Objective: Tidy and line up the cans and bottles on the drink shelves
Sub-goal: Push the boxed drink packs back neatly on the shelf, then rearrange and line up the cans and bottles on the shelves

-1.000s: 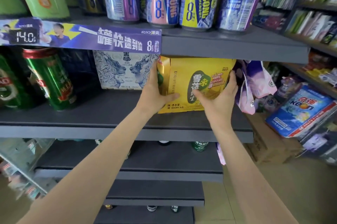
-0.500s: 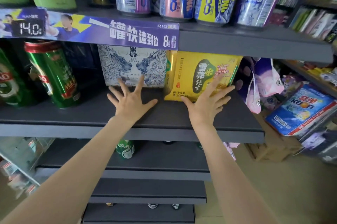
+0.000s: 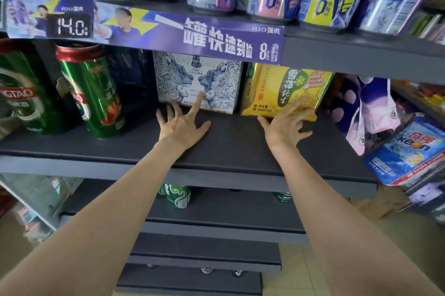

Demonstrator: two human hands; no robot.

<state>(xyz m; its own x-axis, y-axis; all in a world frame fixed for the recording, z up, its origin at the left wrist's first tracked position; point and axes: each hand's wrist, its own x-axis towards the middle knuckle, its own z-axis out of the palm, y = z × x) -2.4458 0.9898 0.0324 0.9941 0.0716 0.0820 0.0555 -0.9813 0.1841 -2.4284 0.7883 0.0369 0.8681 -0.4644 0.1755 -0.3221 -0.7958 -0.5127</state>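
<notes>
Two bare forearms come into view, each ending in one of the person's hands: the left hand (image 3: 181, 127) and the right hand (image 3: 284, 127). No sleeve covers either arm from the wrist back to the lower edge of the view (any clothing would lie further up, out of sight). The wrists carry no watch, band or bracelet, and the fingers that show carry no ring. Neither hand wears a glove. The forearms are slim and smooth, without marks or tattoos on the upper sides that face the camera. The fingernails look short and unpainted, though they are small in the view.
</notes>
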